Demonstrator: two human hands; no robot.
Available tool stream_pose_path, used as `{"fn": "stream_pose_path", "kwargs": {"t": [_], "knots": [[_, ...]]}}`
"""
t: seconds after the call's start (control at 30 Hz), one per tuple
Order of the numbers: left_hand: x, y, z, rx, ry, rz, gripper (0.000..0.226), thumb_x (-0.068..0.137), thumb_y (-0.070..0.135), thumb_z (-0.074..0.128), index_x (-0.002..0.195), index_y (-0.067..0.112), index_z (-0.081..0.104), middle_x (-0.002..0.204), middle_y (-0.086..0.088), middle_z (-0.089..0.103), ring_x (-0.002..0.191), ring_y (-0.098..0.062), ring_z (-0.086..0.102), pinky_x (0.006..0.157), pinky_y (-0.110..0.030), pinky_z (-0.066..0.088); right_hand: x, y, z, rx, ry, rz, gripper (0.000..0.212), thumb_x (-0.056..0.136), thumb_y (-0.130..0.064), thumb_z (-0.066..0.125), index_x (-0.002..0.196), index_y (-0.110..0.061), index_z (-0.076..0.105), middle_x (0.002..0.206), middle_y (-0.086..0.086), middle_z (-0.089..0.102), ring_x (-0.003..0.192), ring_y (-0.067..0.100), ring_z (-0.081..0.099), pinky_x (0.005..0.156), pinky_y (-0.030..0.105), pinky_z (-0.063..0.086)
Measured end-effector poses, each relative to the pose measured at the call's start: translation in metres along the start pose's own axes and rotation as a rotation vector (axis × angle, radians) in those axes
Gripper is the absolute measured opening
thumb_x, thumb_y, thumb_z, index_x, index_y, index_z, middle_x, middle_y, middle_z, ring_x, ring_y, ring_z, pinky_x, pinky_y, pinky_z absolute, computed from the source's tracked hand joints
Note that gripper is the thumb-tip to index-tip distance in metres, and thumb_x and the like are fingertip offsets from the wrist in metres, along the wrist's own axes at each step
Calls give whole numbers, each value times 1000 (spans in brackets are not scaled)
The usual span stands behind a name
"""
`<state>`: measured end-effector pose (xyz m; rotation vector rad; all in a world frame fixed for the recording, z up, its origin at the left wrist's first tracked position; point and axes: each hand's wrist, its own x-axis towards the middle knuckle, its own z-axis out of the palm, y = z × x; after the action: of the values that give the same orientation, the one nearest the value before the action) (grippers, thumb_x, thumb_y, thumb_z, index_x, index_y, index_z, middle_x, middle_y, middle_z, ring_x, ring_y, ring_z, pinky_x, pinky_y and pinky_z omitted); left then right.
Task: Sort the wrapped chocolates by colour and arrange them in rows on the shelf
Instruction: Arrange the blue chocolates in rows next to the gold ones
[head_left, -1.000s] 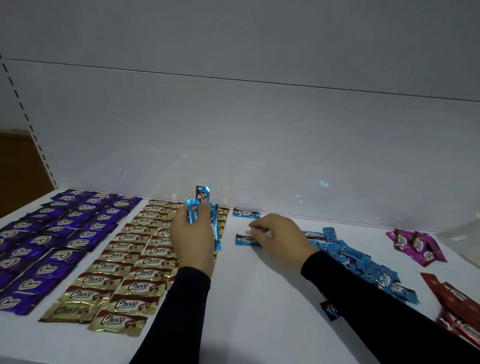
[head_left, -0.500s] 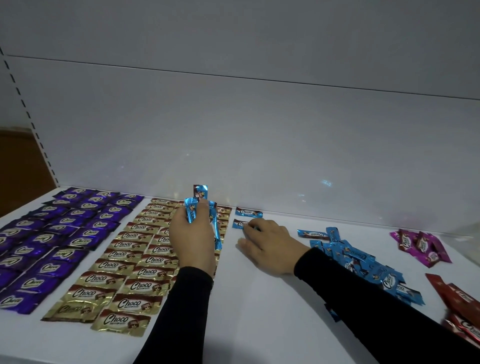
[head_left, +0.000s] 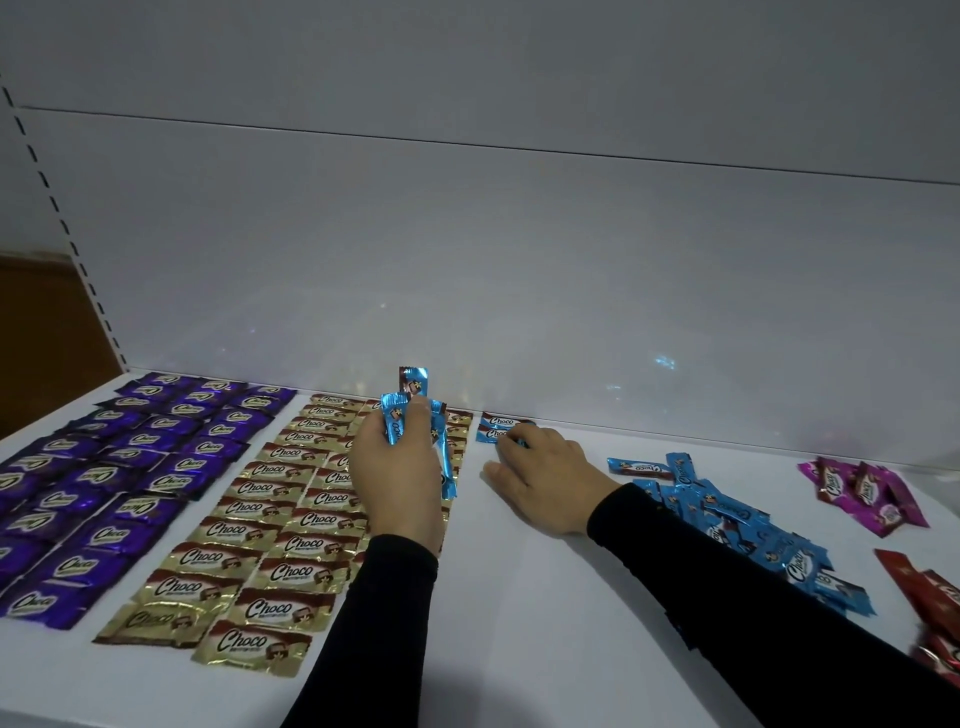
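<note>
At the far left of the white shelf (head_left: 519, 597), shiny purple foil-wrapped chocolates (head_left: 119, 467) lie flat in neat rows. Just right of them, gold foil-wrapped chocolates (head_left: 270, 519) with brown "Choco" print form rows of their own. Over the right edge of the gold rows hovers the left hand (head_left: 397, 478), its fingers curled round a small bunch of blue foil-wrapped chocolates (head_left: 415, 415) that stick up and hang down from its grip. To the right, two blue wrapped chocolates laid flat (head_left: 496, 427) sit one in front of the other near the back wall. The right hand (head_left: 545, 478) rests palm down on the shelf, its fingertips pressing the nearer of the two. Right of that wrist lies a loose pile of blue wrapped chocolates (head_left: 737, 525), then a few magenta wrapped chocolates (head_left: 867, 488), and red wrapped chocolates (head_left: 930, 597) at the right edge.
</note>
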<state>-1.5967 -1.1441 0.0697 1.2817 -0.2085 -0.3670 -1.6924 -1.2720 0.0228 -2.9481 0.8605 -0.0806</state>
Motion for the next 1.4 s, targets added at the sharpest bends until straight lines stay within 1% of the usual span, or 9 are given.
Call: {"fn": "stream_pose_path", "kwargs": {"t": [0.37,0.43,0.53,0.7,0.8,0.97,1.17,1.3,1.4], "knots": [[0,-2,1,53,-69,-3,22,97,32,62,77,33,53,86,4,59,85,-15,61,74,-37,55,-4,4,0,19,68,-24,57,96,-58,21,122,-18,52,137,2,41,125,27,39,98,41,38],[-2,-2,1,70,-122,-17,24,98,29,60,75,31,55,82,5,57,77,-12,56,66,-31,51,-7,7,-4,91,123,-14,50,99,-52,30,128,-18,53,139,2,41,126,25,41,103,39,38],[-5,-5,-1,161,-269,-24,19,97,29,62,80,26,68,85,-7,67,68,-15,60,55,-28,48,-13,10,-16,371,276,69,36,102,-37,42,127,-18,61,122,1,55,114,18,52,93,22,36],[-13,-6,1,318,-501,-64,12,95,30,65,89,24,73,84,-6,75,53,-9,63,50,-24,51,-28,-2,-43,1096,337,227,28,101,-34,49,113,-17,68,100,0,71,88,12,69,77,26,55],[-15,-7,1,347,-541,-63,10,95,30,65,91,25,73,78,-1,74,49,-4,62,47,-21,50,-37,-6,-52,1277,307,196,25,101,-29,51,106,-15,71,88,-1,72,74,7,67,68,20,55],[-16,-7,1,348,-544,-72,15,93,33,67,93,20,74,82,-4,75,51,-5,64,48,-22,52,-44,-2,-52,1280,284,208,16,92,-11,66,107,-10,68,86,8,72,70,10,67,66,19,54],[-12,-7,2,323,-426,-77,18,94,31,65,90,16,73,88,-10,72,64,-17,64,52,-26,50,-50,0,-47,1326,240,227,14,91,-9,66,104,-13,66,87,8,70,70,12,69,68,23,56],[-12,-9,4,353,-451,-69,16,95,32,65,94,18,72,88,-10,73,64,-16,65,52,-26,51,-47,2,-43,1150,280,162,17,87,-17,73,102,-21,68,100,0,70,82,16,70,79,33,57],[-9,-11,4,357,-459,-89,15,95,30,65,96,18,73,85,-9,72,61,-15,64,49,-25,48,-49,3,-40,864,319,62,24,83,-22,77,105,-28,67,103,-12,68,92,3,64,84,21,52]]}}
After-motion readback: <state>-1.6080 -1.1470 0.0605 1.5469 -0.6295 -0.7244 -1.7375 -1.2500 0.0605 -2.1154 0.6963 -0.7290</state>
